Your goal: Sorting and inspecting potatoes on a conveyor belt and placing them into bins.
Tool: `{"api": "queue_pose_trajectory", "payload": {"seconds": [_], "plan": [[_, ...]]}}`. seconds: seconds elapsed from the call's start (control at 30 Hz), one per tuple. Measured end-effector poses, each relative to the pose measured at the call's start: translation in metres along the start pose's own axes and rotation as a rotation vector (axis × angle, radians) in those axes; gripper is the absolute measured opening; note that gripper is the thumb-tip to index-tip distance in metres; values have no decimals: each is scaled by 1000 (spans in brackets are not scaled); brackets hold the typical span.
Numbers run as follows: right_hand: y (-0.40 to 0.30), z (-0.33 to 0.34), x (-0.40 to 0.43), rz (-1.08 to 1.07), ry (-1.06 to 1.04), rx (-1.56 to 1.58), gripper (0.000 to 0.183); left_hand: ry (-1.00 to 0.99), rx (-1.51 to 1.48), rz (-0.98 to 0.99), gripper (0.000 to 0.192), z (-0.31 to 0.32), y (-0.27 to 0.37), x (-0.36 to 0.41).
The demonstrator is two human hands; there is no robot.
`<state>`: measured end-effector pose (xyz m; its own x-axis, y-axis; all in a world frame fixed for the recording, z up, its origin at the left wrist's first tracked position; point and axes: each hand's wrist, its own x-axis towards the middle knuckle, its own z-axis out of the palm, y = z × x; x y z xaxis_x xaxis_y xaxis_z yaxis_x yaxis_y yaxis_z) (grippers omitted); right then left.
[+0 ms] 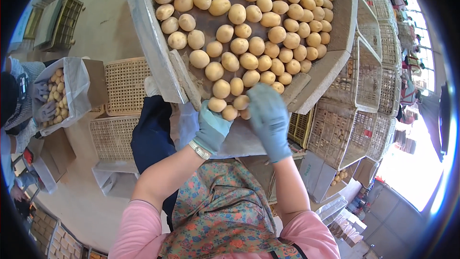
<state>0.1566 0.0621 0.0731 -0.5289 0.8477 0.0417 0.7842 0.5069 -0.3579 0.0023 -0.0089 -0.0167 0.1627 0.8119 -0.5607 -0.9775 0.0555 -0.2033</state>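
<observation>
Many potatoes point(249, 61) lie spread on a metal sorting chute point(152, 43) in front of me, crowding towards its narrow mouth. My left hand point(214, 127), in a grey-blue glove, is at the left side of the mouth, against a potato point(217, 104); its fingertips are partly hidden. My right hand point(269, 120), in a matching glove and blurred, touches the potatoes on the right of the mouth. Its fingers are hard to make out. Between my hands a few potatoes point(229, 113) sit at the lip. Below the lip is a pale plastic liner point(237, 145).
Plastic crates point(125, 86) stand on the left, and more stacked crates point(332, 126) on the right. At far left a co-worker's gloved hands point(46, 110) are in a lined box point(97, 82) of potatoes. A wooden strip point(185, 79) edges the chute's mouth.
</observation>
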Motion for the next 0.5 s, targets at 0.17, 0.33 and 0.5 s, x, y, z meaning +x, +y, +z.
{"api": "queue_pose_trajectory", "payload": {"seconds": [0.17,0.33,0.5], "plan": [[-2,10,74,638,160,178,62,-51,377,144,32,11,-8,-3],[-36,48,93,-71,124,-205,69,-199,980,292,63,-4,-12,2],[19,-17,52,195,172,-547,43,-171,-94,-181,61,15,-1,-3]]}}
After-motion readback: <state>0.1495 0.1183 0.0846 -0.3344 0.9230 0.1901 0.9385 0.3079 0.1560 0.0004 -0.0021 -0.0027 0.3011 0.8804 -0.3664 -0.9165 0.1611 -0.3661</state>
